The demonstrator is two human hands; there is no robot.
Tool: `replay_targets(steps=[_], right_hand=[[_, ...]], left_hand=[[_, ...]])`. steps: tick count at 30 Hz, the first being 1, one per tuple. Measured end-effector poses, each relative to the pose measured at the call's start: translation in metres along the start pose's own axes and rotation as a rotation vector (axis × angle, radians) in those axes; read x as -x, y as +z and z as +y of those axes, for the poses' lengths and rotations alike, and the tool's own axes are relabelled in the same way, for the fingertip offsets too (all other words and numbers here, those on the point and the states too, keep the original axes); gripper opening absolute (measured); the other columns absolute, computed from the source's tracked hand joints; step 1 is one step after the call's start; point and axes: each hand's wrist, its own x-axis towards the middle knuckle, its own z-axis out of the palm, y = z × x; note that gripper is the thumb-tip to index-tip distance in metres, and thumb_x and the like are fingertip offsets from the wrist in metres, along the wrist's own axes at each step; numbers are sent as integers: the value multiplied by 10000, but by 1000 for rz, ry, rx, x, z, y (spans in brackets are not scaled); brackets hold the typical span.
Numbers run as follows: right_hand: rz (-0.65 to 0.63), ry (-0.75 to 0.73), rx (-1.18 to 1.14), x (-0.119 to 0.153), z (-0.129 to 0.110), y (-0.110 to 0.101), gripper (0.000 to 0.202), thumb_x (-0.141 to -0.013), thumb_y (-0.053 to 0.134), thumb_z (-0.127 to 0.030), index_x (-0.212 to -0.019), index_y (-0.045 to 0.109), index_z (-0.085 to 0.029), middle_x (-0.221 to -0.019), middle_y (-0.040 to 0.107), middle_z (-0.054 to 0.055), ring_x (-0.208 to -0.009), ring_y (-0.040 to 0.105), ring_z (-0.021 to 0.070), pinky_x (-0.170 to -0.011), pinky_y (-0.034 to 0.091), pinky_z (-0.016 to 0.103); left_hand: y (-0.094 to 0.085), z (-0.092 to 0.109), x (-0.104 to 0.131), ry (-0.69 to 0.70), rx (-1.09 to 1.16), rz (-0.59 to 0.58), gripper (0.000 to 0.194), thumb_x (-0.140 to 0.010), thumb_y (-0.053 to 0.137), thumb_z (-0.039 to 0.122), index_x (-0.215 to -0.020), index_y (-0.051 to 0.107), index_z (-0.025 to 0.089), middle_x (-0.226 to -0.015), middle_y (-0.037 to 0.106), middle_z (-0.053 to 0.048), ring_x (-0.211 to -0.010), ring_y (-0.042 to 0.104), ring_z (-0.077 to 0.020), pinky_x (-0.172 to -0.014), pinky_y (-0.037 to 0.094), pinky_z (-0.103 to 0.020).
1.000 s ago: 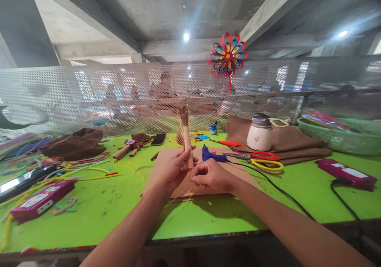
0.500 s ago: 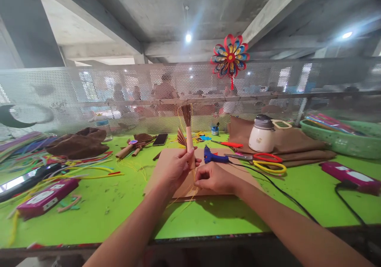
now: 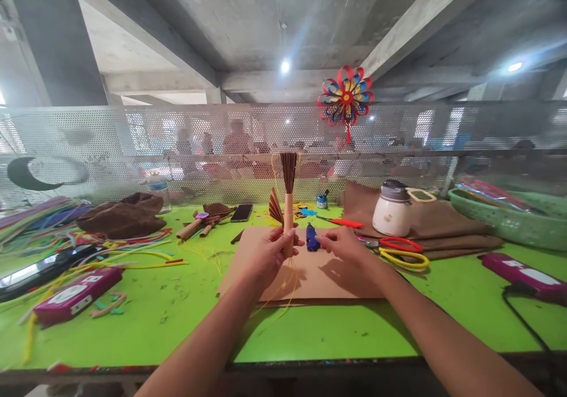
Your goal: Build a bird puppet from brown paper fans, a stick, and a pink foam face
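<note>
Upright in my left hand is a light brown paper tube, its lower end between the thumb and fingers. Dark brown pleated paper fans out of the tube's top, and a smaller pleated brown paper fan shows at its left side. Thin yellow strings trail below the tube. My right hand is closed at the blue hot glue gun, its fingertips on the gun's right part; the hand covers the rest. A brown cardboard sheet lies beneath both hands.
Scissors, a white jug and brown fabric lie to the right, near a green basket. A phone, pleated paper pieces and a purple device are left. A perforated screen stands behind.
My right hand has left the yellow strings below the tube and moved up and right to the glue gun. My left hand still holds the tube, now more upright.
</note>
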Motion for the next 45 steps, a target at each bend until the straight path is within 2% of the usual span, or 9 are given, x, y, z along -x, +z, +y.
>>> replay_targets(steps=[10, 17, 22, 28, 31, 36, 41, 42, 45], right_hand=[[233, 150, 95, -19, 48, -19, 324, -785, 465, -378, -623, 627, -149, -532, 592, 27, -523, 534, 157, -511, 354, 252], [142, 66, 298, -13, 37, 1, 271, -802, 474, -231, -846, 721, -130, -879, 731, 109, -832, 636, 212, -760, 449, 290], [35, 22, 549, -19, 23, 15, 304, -725, 607, -210, -1005, 722, -178, -1094, 678, 153, -1108, 526, 324, -908, 377, 400], [-89, 72, 667, -31, 15, 27, 494, -572, 686, -104, -1060, 675, -183, -1062, 677, 129, -1036, 558, 323, -866, 372, 388], [-76, 70, 644, -29, 18, 31, 467, -590, 653, -88, -1052, 666, -160, -1045, 662, 130, -1007, 567, 294, -858, 374, 354], [14, 25, 492, -28, 26, 25, 414, -670, 561, -67, -1063, 662, -145, -1103, 611, 139, -1020, 563, 255, -880, 383, 319], [121, 77, 258, -26, 19, -13, 322, -791, 525, -210, -1088, 622, -132, -978, 637, 123, -888, 589, 244, -800, 453, 361], [99, 72, 141, -21, 14, -22, 309, -839, 483, -253, -1098, 607, -139, -906, 647, 99, -790, 599, 215, -726, 472, 340], [-62, 3, -729, 0, -3, -44, 293, -867, 567, -408, -1026, 626, -170, -931, 663, 98, -747, 614, 192, -672, 474, 323]], left_hand=[[-5, -3, -3, -5, 8, 21, 356, -716, 785, 385, -904, 661, 109, -738, 647, -66, -723, 611, -159, -652, 462, -272], [-8, -7, -7, -20, -14, 53, 330, -736, 761, 390, -861, 638, 110, -717, 636, -59, -703, 617, -152, -645, 459, -264], [-13, -13, -10, -24, -35, 62, 295, -773, 717, 387, -853, 608, 126, -704, 630, -42, -668, 607, -137, -622, 446, -248], [-15, -12, -10, 5, -86, 72, 301, -776, 704, 413, -767, 580, 139, -647, 589, -5, -543, 503, -90, -535, 363, -231], [-10, -6, -7, 21, -113, 73, 326, -761, 711, 432, -721, 561, 145, -615, 571, 5, -495, 456, -80, -500, 322, -235], [-6, -3, -4, 36, -119, 95, 339, -761, 706, 454, -768, 532, 162, -631, 566, 19, -493, 445, -75, -493, 310, -224], [-12, -6, -8, 13, -97, 81, 350, -822, 644, 479, -782, 548, 145, -676, 585, -3, -523, 449, -72, -508, 328, -217], [-13, -5, -8, 5, -80, 70, 355, -830, 638, 479, -783, 560, 136, -693, 594, -13, -534, 453, -71, -515, 333, -215], [-12, 0, -6, -21, 11, 42, 358, -829, 660, 467, -795, 592, 117, -712, 611, -33, -562, 469, -73, -529, 341, -211]])
